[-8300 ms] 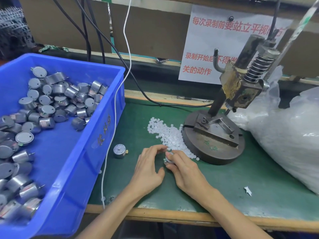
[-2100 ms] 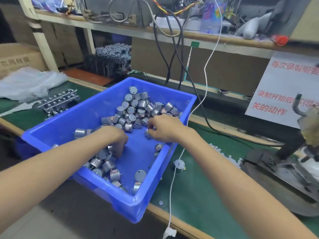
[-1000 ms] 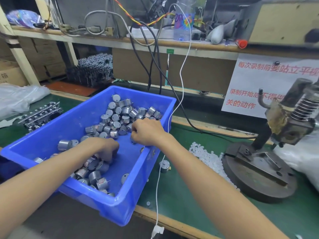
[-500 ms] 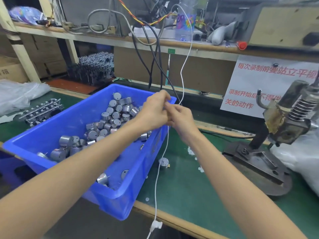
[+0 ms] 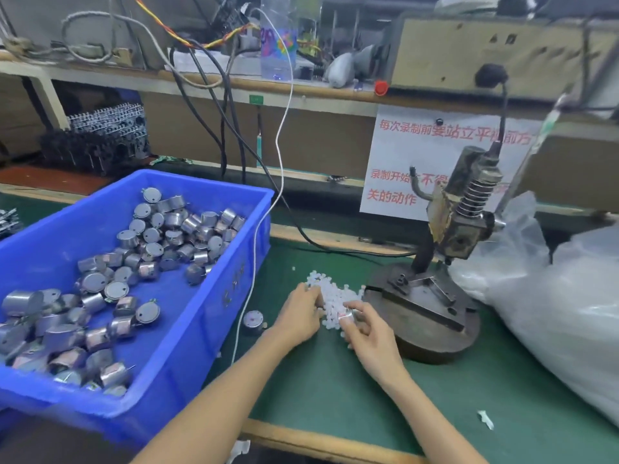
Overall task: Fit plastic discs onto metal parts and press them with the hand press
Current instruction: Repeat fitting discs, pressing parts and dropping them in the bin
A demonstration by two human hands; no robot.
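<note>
Head view, one bench station. Green mat [image 5: 335,390]: the work surface. Blue bin [image 5: 214,296]: left side of the mat, holding a loose heap of silver metal parts [image 5: 160,236]. Stray metal part [image 5: 253,320]: lying on the mat just beside the bin's right wall. White cable [image 5: 268,212]: draped over the bin's right rim and down past the bench edge. Plastic discs [image 5: 330,293]: small white pile on the mat, touching the left foot of the hand press [image 5: 432,313]. Left hand [image 5: 299,313]: palm down, fingertips buried in the left edge of the pile; whether they pinch a disc cannot be told. Right hand [image 5: 366,334]: thumb and fingers pinching a held metal part [image 5: 346,317] over the near edge of the pile. Clear plastic bag [image 5: 552,296]: right of the press.
</note>
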